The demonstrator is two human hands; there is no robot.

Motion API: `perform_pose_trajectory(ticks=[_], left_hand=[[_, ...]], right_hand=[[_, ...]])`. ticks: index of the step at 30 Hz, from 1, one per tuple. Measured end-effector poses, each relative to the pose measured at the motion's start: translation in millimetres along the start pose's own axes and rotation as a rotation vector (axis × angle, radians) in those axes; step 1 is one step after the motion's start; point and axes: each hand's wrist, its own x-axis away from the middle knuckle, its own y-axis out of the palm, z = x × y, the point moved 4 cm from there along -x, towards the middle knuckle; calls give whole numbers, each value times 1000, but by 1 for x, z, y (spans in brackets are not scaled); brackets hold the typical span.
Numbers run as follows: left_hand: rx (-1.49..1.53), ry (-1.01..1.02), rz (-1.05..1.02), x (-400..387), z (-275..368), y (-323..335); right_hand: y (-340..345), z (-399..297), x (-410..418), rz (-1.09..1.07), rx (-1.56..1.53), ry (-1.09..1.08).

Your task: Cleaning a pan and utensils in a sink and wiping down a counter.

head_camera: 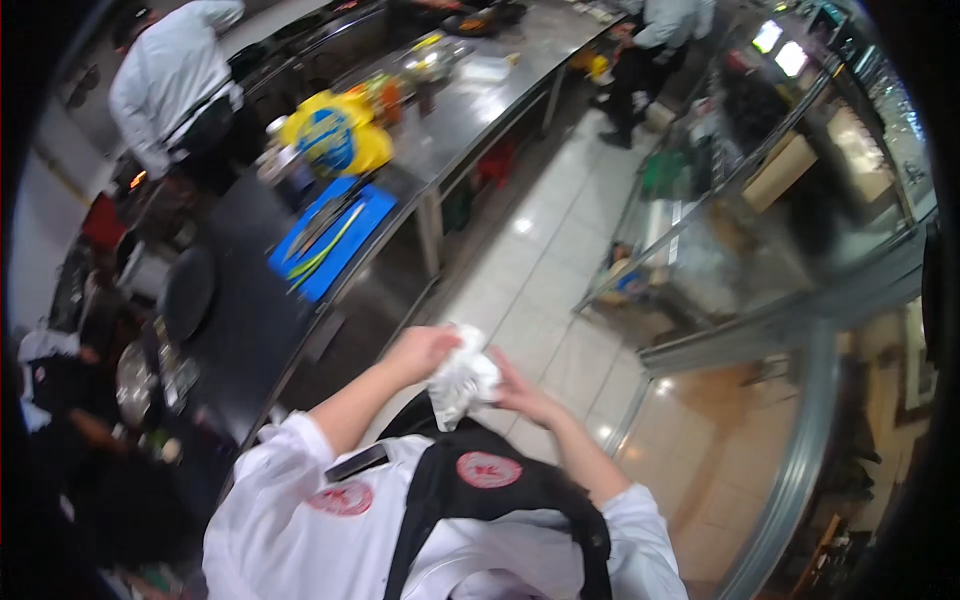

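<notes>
A crumpled white bundle, either a thin plastic bag or paper, hangs between my hands in front of my black apron. My left hand grips its upper left side, the fingertips partly hidden by the folds. On its right side, my right hand holds the edge of the bundle. Motion blur hides the exact finger positions. To the left, a blue cutting board lies on the dark counter, bearing a knife and some green onion stalks.
A yellow plastic bag stands beyond the board, near bowls and jars on the steel counter. Co-workers in white jackets stand far left and far right. A tiled aisle runs ahead; glass-and-metal partitions are on the right.
</notes>
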Motion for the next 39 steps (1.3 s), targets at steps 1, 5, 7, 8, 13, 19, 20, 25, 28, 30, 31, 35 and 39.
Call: perform_pose_trajectory(ticks=[1,5,7,8,13,19,20,25,28,30,31,35,39], left_hand=[[38,-115,143,-37,9,-22],[3,82,453,-169,13,-67],[-51,148,514,-230,21,-78],[-57,86,507,-252,27,-86],[1179,-256,-75,-411,8,-29],[1019,-35,317,-617,-53,-2],[1170,-87,254,-640,-48,-1],[1665,-302,235,-786,-86,23],[1814,-307,80,-846,-71,-1],[1837,-340,-100,-874,-57,-4],[1819,-307,-87,-888,-65,10],[1812,-135,205,-979,-53,-12],[2125,78,-178,-1061,-94,11]], right_hand=[[-6,-31,-32,-33,93,23],[-85,-146,-136,491,168,-252],[-147,-198,-157,635,117,-310],[-178,-221,-161,736,137,-261],[-265,-299,-201,882,827,-453],[-381,-380,-262,772,1003,-600],[-405,-395,-268,761,999,-605],[-502,-482,-305,726,1159,-730],[-556,-529,-329,519,1198,-729],[-586,-566,-340,645,951,-928],[-604,-568,-362,787,966,-873],[-660,-560,-427,707,1065,-746],[-713,-624,-467,610,1127,-698]])
